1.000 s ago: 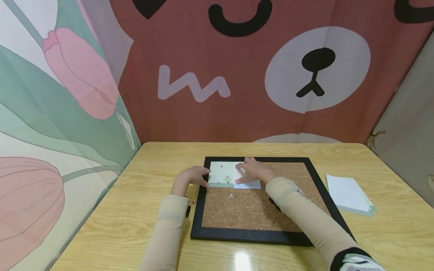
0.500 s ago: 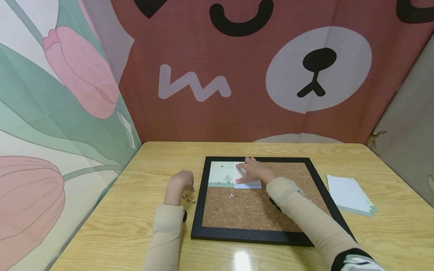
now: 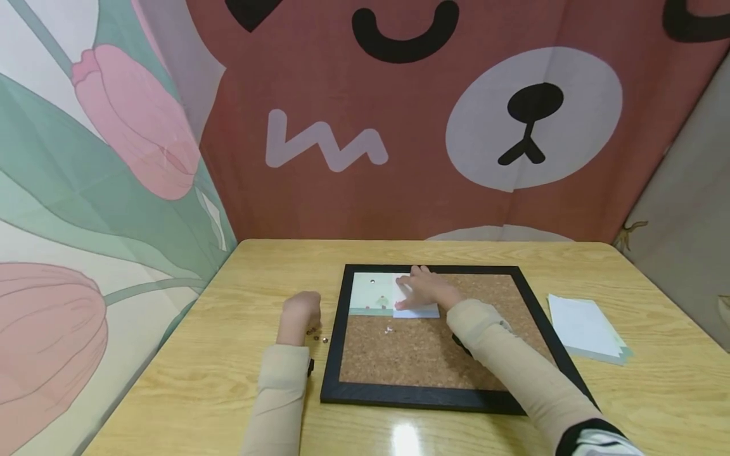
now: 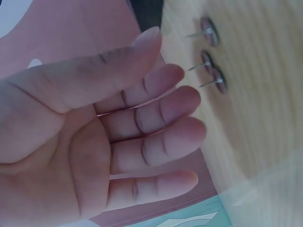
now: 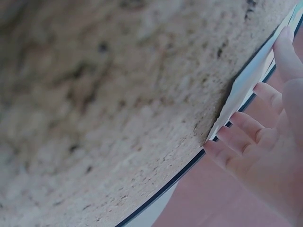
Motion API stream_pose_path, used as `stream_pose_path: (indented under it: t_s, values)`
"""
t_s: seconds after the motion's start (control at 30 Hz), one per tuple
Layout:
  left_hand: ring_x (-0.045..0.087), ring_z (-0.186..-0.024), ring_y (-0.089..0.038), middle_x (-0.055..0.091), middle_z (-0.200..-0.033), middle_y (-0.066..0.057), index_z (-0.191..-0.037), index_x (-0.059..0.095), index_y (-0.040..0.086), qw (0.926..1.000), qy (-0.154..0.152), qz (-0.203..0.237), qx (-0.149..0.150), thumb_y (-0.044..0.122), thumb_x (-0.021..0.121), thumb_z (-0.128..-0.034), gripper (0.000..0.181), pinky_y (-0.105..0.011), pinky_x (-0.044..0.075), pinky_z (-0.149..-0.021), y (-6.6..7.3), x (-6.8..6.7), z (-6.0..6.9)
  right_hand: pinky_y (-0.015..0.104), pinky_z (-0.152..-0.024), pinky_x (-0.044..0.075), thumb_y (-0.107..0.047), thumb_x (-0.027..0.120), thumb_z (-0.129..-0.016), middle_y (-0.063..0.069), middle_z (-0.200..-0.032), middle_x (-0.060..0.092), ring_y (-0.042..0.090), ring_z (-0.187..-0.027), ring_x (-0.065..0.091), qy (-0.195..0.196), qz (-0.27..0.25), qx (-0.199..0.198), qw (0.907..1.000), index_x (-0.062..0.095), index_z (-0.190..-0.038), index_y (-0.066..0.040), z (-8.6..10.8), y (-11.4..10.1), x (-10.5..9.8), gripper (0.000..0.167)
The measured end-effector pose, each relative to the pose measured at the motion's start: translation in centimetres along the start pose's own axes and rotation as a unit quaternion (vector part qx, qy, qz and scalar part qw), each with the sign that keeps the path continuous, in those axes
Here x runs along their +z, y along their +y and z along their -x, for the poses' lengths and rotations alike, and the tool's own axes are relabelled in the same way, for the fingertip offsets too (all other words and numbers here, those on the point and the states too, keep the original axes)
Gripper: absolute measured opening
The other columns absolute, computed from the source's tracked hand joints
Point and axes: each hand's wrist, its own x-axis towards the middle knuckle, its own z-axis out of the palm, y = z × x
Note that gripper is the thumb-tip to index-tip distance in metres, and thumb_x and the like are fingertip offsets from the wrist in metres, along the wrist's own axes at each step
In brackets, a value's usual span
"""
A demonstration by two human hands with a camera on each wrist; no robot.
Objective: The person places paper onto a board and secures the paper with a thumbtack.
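Several tacks, pins up, lie left of the corkboard, just beyond the nearer left hand, fingers loose, empty; the right hand, spread, touches paper.

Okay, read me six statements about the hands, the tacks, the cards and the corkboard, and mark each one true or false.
1. The left hand is near loose tacks on the wooden table. True.
2. The left hand is pinching a tack. False: it holds nothing.
3. The right hand touches the white card on the corkboard. True.
4. The stack of cards lies on the corkboard. False: it lies on the table, to the board's right.
5. The pale green card is left of the white card. True.
6. The corkboard's frame is white. False: it is black.
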Motion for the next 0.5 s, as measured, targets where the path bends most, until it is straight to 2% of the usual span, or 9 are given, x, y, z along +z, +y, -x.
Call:
stream_pose_path:
  t_s: [0.2,0.33,0.5]
  values:
    - [0.05,-0.058,-0.018,0.055,-0.067,-0.005,-0.072,0.058,0.005,0.9998,-0.015,-0.01,-0.007,0.003,0.072,-0.0707,0.014,-0.031,0.043,-0.055,-0.18,0.55,-0.23,0.045,-0.081,0.037,-0.058,0.059,-0.075,0.015,-0.123,0.038,0.027,-0.106,0.035,-0.002,0.003,0.001,1.0,0.042,-0.134,-0.019,0.0,0.03,0.24,0.073]
    - [0.051,-0.059,-0.017,0.054,-0.065,-0.004,-0.073,0.059,0.005,0.9997,-0.02,-0.009,-0.01,0.007,0.074,-0.0704,0.015,-0.034,0.045,-0.06,-0.22,0.69,-0.46,0.043,-0.079,0.038,-0.059,0.059,-0.075,0.014,-0.119,0.04,0.025,-0.102,0.036,0.006,0.016,-0.004,0.9998,0.043,-0.134,-0.019,-0.08,0.04,0.24,0.073]
    - [0.05,-0.061,-0.018,0.054,-0.067,-0.005,-0.072,0.059,0.005,0.9996,-0.019,-0.01,-0.016,0.006,0.076,-0.0681,0.017,-0.034,0.046,-0.06,-0.34,0.79,-0.72,0.042,-0.077,0.039,-0.059,0.059,-0.074,0.013,-0.117,0.041,0.024,-0.099,0.036,0.007,0.019,-0.006,0.9998,0.043,-0.133,-0.019,-0.1,-0.01,0.14,0.073]
